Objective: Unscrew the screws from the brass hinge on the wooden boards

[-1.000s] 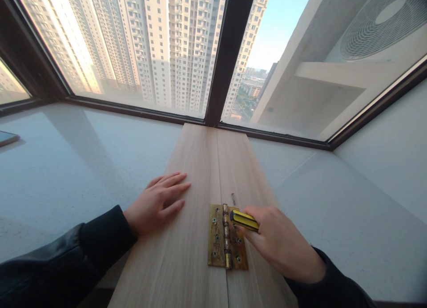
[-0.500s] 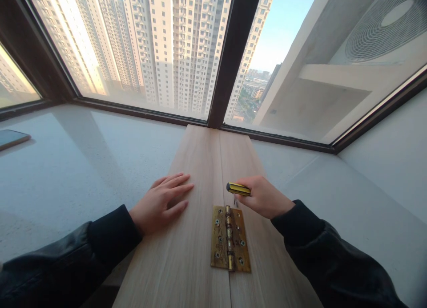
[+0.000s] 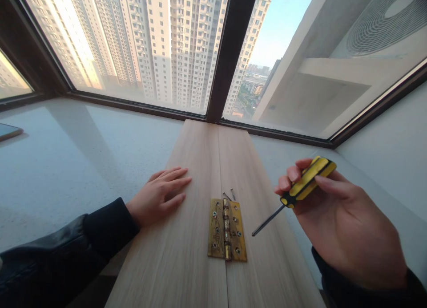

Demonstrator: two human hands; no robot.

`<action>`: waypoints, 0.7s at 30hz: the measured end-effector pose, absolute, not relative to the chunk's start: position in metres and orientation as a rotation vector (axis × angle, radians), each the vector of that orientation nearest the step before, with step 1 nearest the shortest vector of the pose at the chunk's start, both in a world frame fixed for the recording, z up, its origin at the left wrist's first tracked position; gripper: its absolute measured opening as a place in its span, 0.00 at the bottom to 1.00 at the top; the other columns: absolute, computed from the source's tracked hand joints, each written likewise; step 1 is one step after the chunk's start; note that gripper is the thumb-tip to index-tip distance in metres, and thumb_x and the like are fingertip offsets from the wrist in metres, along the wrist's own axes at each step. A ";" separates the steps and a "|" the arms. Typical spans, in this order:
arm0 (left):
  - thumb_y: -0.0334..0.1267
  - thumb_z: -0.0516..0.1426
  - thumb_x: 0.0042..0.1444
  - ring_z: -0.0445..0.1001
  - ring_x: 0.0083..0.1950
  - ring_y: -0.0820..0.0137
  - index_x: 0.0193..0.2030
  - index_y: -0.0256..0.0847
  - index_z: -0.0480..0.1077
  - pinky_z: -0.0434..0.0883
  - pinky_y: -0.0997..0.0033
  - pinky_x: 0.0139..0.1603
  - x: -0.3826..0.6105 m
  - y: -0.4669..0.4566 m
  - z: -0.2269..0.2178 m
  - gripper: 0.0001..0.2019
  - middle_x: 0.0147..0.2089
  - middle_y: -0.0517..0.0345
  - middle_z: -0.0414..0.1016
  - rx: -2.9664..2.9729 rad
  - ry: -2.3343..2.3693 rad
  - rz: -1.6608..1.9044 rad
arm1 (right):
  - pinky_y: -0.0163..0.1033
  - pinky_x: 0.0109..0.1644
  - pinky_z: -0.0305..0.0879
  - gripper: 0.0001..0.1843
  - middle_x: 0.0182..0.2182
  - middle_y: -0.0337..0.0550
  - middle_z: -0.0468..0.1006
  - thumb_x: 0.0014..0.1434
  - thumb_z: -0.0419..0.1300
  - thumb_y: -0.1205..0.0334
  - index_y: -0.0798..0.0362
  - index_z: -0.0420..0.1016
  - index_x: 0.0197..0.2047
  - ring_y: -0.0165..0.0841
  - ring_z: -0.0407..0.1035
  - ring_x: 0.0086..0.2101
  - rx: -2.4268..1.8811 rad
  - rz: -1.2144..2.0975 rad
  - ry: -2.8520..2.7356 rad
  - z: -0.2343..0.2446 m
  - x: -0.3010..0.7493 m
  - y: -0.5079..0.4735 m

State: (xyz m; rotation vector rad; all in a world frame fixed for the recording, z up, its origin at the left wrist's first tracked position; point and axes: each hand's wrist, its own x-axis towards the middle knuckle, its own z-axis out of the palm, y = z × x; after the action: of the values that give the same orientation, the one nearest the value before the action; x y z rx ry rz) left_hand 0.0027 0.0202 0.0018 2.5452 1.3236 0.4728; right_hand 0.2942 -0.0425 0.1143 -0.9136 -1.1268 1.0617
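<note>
My right hand (image 3: 347, 214) grips a screwdriver (image 3: 308, 182) by its yellow and black handle, raised over the right side of the boards. Its metal shaft slants down to the left, with the tip apart from the hinge. A worn brass hinge (image 3: 213, 237) lies across the seam between two pale wooden boards (image 3: 173, 263). Screw heads show in all the left leaf's holes and in the lower part of the right leaf; its upper holes look bare. Just beyond the hinge lie two loose screws (image 3: 233, 194). My left hand (image 3: 160, 196) rests flat on the left board, fingers spread.
The boards lie on a white speckled sill (image 3: 83, 152) and reach the dark window frame (image 3: 213, 114). A phone-like flat object (image 3: 10, 131) lies at the far left. High-rise buildings and an outdoor fan unit show through the glass.
My right hand has moved from above the hinge's far end toward me and to the right, turning the screwdriver so its shaft shows. The loose screws are now uncovered. My left hand stays put.
</note>
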 end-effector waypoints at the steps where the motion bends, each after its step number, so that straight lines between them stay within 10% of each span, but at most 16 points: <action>1: 0.46 0.48 0.62 0.53 0.69 0.59 0.62 0.46 0.63 0.55 0.49 0.65 0.003 0.020 0.002 0.22 0.68 0.54 0.55 2.543 1.323 0.473 | 0.35 0.31 0.66 0.05 0.28 0.40 0.65 0.53 0.55 0.66 0.54 0.72 0.34 0.30 0.64 0.28 -0.851 1.080 -1.017 0.115 0.289 -0.049; 21: 0.47 0.47 0.63 0.51 0.70 0.63 0.63 0.48 0.61 0.54 0.51 0.66 0.003 0.020 0.001 0.23 0.69 0.59 0.53 2.550 1.350 0.429 | 0.34 0.22 0.54 0.23 0.19 0.36 0.57 0.58 0.57 0.41 0.53 0.65 0.25 0.29 0.53 0.20 -0.719 1.075 -1.085 0.100 0.255 -0.063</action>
State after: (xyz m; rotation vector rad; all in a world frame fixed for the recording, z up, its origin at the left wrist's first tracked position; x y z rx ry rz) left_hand 0.0030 0.0203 0.0012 2.5501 1.3500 0.4288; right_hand 0.2550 -0.0634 0.1003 -0.7187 -1.0848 1.0749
